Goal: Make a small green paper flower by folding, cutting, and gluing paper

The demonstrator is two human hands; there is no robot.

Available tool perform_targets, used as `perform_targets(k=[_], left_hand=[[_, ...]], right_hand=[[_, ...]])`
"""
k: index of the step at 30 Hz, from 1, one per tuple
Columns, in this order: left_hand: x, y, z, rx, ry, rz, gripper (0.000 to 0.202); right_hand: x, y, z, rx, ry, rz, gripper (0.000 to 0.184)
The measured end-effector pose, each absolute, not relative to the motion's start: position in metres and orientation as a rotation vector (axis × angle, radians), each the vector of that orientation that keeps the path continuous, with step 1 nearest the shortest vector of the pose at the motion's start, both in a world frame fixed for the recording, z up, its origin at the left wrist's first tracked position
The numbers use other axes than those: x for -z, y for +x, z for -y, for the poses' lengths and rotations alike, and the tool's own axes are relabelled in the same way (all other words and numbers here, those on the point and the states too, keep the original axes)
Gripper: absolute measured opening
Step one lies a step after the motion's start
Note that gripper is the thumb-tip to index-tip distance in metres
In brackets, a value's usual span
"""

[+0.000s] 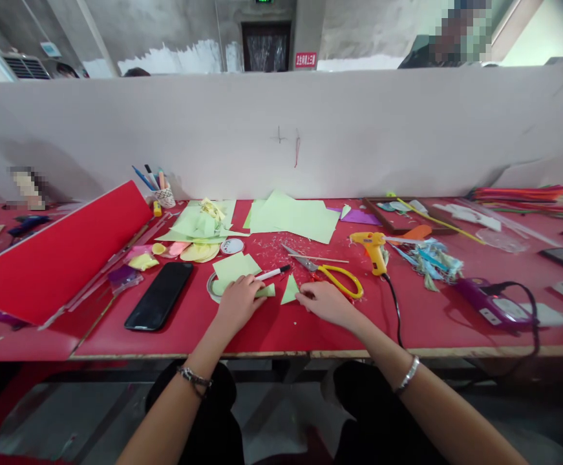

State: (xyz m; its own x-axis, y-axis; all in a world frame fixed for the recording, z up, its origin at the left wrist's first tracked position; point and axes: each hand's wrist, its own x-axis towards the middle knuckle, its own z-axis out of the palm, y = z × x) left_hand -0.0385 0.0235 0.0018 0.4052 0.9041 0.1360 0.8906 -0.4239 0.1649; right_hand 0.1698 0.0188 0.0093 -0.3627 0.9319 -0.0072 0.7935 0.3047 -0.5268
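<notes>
My left hand (pixel 240 298) is closed on a small piece of light green paper (pixel 268 290), low over the table. Just beyond its fingers lies a white marker (pixel 272 273) with a black cap. My right hand (pixel 327 302) has its fingers curled and pinches the edge of a light green paper triangle (pixel 289 289). Yellow-handled scissors (pixel 344 276) lie beyond that hand, blades pointing away to the left, beside a thin wooden stick (pixel 324 258). Square green paper (pixel 235 266) rests over a round, pale-rimmed object (pixel 211 290) partly hidden by my left hand.
A black phone (pixel 159 297) lies left. Large green sheets (pixel 295 216) and cut paper pieces (pixel 201 226) are farther back. Right of the scissors stand a yellow glue gun (pixel 372 248) with a cord, blue tassels (pixel 431 258) and a purple device (pixel 497 307). A white partition (pixel 242 135) closes the back.
</notes>
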Motion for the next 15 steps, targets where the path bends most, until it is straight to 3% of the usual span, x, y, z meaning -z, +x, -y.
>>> perform_targets(k=[12,15], left_hand=[[-0.016,-0.04,0.001,-0.991,1.841,-1.37,0.037],[-0.016,-0.037,0.011,-1.016,1.756,-1.261,0.034]], right_hand=[[-0.017,0.162,-0.022,-0.328,-1.737,2.328,0.023],[-0.02,0.158,-0.016,-0.483,-1.575,2.145,0.025]])
